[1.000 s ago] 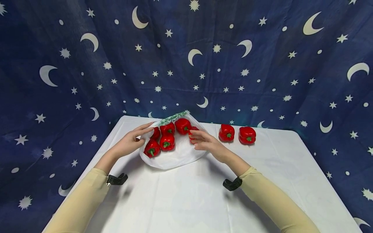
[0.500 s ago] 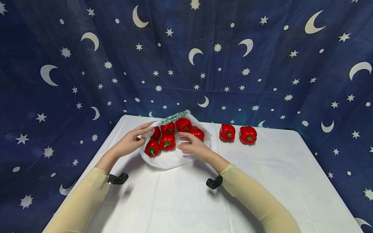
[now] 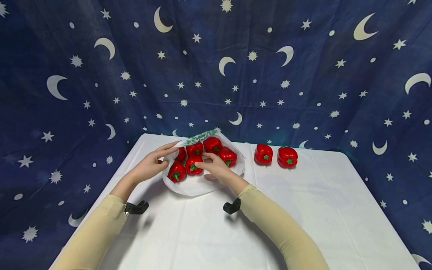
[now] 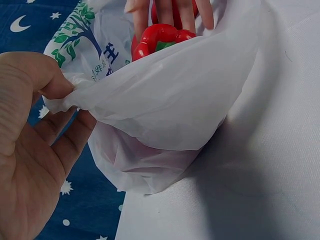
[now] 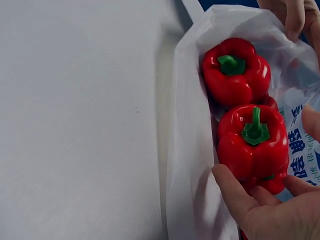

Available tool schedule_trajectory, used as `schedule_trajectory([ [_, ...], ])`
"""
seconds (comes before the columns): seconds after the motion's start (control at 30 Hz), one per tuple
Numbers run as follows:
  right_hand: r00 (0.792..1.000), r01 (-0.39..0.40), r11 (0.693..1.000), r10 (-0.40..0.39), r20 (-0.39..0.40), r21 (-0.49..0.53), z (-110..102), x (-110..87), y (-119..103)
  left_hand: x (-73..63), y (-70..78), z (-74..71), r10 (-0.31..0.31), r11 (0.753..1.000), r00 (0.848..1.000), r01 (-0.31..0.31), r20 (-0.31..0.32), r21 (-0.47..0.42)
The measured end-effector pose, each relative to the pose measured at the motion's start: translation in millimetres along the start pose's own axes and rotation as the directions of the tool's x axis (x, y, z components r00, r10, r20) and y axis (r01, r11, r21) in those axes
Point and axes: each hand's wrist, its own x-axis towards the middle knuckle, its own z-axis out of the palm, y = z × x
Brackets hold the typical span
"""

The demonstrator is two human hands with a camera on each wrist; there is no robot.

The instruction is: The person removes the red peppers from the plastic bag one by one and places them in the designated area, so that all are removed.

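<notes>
A white plastic bag [image 3: 192,190] with a green and blue print lies open at the back of the table. Several red bell peppers [image 3: 176,171] with green stems sit inside it. At the bag's left edge, the thumb and fingers of my left hand [image 3: 148,165] pinch the gathered rim [image 4: 85,95]. My right hand [image 3: 219,170] reaches over the bag's mouth. Its fingers are spread at the side of the front middle bell pepper [image 3: 194,164], and its thumb [image 5: 312,122] stands apart from the fingertips, with no pepper gripped. In the right wrist view, this pepper [image 5: 252,140] lies between fingers and thumb.
Two more red bell peppers, one [image 3: 263,154] nearer the bag and one [image 3: 287,157] farther right, stand outside it on the white-covered table [image 3: 320,195]. A dark blue curtain [image 3: 202,67] with moons and stars hangs close behind the table.
My right hand has moved left, away from the rightmost pepper in the bag and across to the front middle one. That rightmost pepper now shows fully. My left hand has stayed at the rim.
</notes>
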Motion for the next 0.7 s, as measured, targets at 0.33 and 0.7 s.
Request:
schedule_trajectory([
  [0.33,0.999,-0.012,1.000,0.013,-0.043,0.028,6.4,14.6,3.5,-3.0,0.9,0.1,-0.003,1.000,1.000,0.003,0.000,0.016],
  [0.7,0.999,-0.005,0.999,0.007,-0.043,0.047,9.4,20.9,4.1,0.0,0.0,-0.1,0.005,1.000,1.000,-0.005,0.005,0.010],
])
